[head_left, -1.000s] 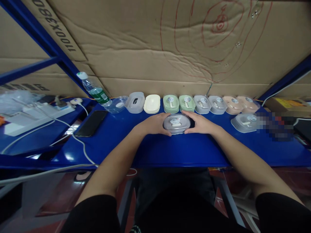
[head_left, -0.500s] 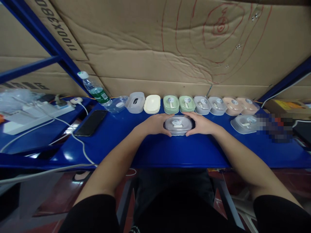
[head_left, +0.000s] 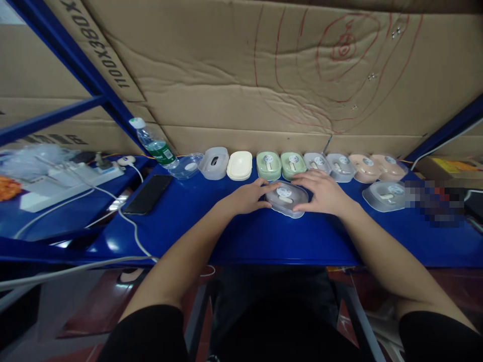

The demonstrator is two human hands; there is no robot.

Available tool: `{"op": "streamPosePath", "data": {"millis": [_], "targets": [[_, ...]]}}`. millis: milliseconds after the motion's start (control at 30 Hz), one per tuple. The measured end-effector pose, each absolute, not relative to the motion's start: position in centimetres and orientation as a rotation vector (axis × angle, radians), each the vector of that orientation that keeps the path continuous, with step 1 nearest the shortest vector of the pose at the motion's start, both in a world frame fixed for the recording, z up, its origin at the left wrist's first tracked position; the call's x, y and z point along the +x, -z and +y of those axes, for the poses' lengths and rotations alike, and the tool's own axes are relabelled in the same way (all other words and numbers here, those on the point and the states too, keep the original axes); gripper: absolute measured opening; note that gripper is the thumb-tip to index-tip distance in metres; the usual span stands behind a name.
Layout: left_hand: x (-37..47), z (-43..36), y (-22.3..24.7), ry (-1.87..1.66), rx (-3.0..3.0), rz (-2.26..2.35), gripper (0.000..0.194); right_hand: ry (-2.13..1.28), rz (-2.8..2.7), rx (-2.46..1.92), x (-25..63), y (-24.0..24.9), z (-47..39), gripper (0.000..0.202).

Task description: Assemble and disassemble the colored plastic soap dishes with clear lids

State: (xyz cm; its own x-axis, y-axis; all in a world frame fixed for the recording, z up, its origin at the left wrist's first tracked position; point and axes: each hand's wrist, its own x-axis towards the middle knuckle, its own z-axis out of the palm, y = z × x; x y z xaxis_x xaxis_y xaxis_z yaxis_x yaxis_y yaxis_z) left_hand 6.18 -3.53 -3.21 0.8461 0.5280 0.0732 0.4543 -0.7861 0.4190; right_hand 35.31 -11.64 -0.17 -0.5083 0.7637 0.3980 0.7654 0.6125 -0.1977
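Observation:
A grey lidded container (head_left: 286, 200) with a clear cover, a round label and a small white piece on top sits tilted round on the blue table in front of me. My left hand (head_left: 252, 197) grips its left edge, thumb at the near side and fingers at the far side. On the opposite side my right hand (head_left: 323, 193) has its fingers over the far rim and its thumb at the near right corner. Just behind it stand two green containers (head_left: 268, 166) of the same kind. The container's underside is hidden.
Along the back of the blue table (head_left: 264, 246) run grey containers (head_left: 340, 168), peach containers (head_left: 388, 167), a cream box (head_left: 239, 166) and a translucent box (head_left: 214, 165). Another grey container (head_left: 385, 196) lies right. A bottle (head_left: 160, 151), phone (head_left: 148, 194) and white cable (head_left: 136, 234) are left.
The grey container has turned in my hands, its right side swinging nearer to me. My right hand has shifted its fingers further over the far rim. The view has moved slightly.

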Motion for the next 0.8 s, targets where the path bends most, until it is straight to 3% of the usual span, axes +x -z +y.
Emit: {"op": "streamPosePath", "data": {"millis": [167,467,667,800], "targets": [[6.5,-3.7,3.5,-0.300,2.650,0.655,0.073,-0.068,-2.535,-1.031,33.6,0.5,-12.1,0.059],[5.9,-3.3,2.7,-0.305,2.665,0.882,0.064,0.138,-2.425,-1.386,34.8,-1.1,-13.0,0.043],[5.8,-3.3,2.8,-0.268,2.688,0.854,0.061,-0.041,-2.615,-0.989,30.7,-0.5,-15.3,0.037],[5.7,-3.1,3.0,-0.287,2.677,0.881,0.061,0.059,-2.641,-1.080,30.3,0.4,-15.1,0.030]]}}
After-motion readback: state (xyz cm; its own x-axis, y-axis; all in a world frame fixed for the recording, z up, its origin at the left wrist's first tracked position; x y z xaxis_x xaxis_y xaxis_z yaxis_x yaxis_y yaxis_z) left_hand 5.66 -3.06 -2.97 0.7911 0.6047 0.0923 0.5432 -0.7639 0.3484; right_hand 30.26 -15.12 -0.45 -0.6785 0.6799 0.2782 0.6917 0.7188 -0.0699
